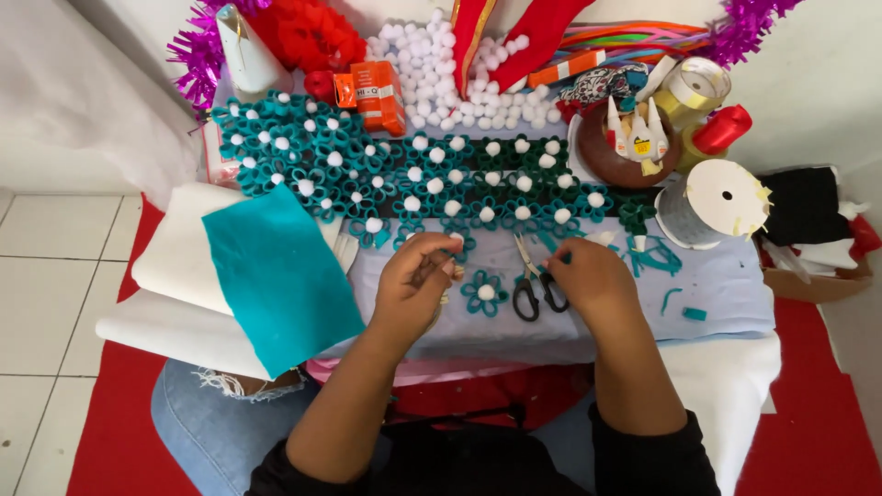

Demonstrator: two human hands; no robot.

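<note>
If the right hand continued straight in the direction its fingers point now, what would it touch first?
The right hand points up and left across the table. It would probably meet the black-handled scissors first, right beside its fingertips, then the rows of teal felt flowers. Depth is unclear.

I read this as a home craft corner, floor-level setup: white tile floor (46, 276), red mat (808, 404), low table (726, 285) crowded with teal felt flowers (367, 174), white pompoms (432, 64), tinsel (197, 55), ribbon spool (721, 202), scissors (533, 285).
</note>
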